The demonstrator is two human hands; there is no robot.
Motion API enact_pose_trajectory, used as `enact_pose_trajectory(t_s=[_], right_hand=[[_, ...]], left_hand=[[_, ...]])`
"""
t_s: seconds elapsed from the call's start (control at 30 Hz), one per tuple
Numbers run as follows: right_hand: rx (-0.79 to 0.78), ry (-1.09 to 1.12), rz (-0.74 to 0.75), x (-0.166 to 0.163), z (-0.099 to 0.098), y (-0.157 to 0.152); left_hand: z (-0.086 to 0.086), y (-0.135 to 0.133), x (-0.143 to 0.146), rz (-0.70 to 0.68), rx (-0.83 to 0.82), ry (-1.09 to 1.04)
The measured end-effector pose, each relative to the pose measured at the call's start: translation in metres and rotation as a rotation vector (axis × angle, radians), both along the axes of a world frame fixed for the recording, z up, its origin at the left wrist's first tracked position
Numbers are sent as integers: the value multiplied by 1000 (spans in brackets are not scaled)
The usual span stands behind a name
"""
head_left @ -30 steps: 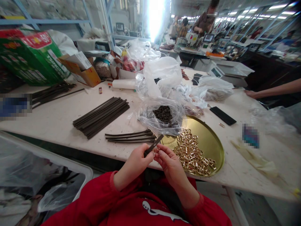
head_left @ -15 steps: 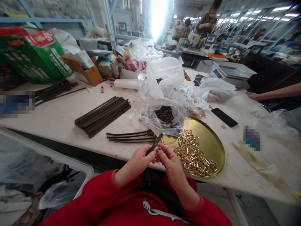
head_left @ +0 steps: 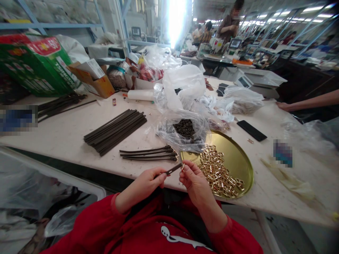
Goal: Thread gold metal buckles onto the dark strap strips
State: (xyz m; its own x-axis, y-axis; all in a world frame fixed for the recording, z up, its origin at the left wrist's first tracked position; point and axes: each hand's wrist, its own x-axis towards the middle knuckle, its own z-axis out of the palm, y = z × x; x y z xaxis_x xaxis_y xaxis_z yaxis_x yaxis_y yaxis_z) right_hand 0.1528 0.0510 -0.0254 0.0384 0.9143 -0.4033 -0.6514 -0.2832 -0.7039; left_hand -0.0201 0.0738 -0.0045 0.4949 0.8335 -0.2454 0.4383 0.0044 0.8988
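Note:
My left hand [head_left: 150, 181] pinches a dark brown strap [head_left: 173, 169] with a slot near its end. Between the thumb and fingers of my right hand [head_left: 194, 180] is a small gold buckle [head_left: 183, 167], right at the strap's tip. Whether the strap passes through the buckle I cannot tell. Several straps fitted with gold buckles [head_left: 148, 153] lie just beyond my hands. Behind them to the left rests a stack of plain dark straps [head_left: 115, 130]. Loose gold buckles [head_left: 219, 173] are heaped on a round golden tray [head_left: 245, 158] by my right hand.
An open plastic bag [head_left: 164, 132] of small dark pieces [head_left: 184, 129] touches the tray. A black phone-like slab [head_left: 251, 130] lies to its right. White plastic bags [head_left: 182, 83], a green box [head_left: 34, 67] and a scale [head_left: 251, 79] stand behind. Another person's arm [head_left: 309, 102] reaches in from the right.
My hands have moved apart. The strap has swung from steeply raised to nearly level, pointing right, and the buckle now sits at its tip. The view has shifted slightly.

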Motion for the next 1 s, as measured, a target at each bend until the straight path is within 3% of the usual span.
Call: enact_pose_trajectory(t_s=[0.2, 0.47, 0.63, 0.73, 1.0], right_hand=[[-18, 49, 39, 0, -1, -2], [-58, 125, 127, -7, -3, -5], [-18, 28, 138, -19, -9, -10], [-14, -29, 125, -21, -13, -14], [-14, -62, 132, -18, -11, -17]], left_hand=[[-8, 0, 2, -22, -32, 9], [-7, 1, 7, -23, 55, 49], [-21, -4, 19, 114, 21, -122], [-27, -6, 22, 108, -59, -194], [-18, -10, 19, 62, -10, -77]])
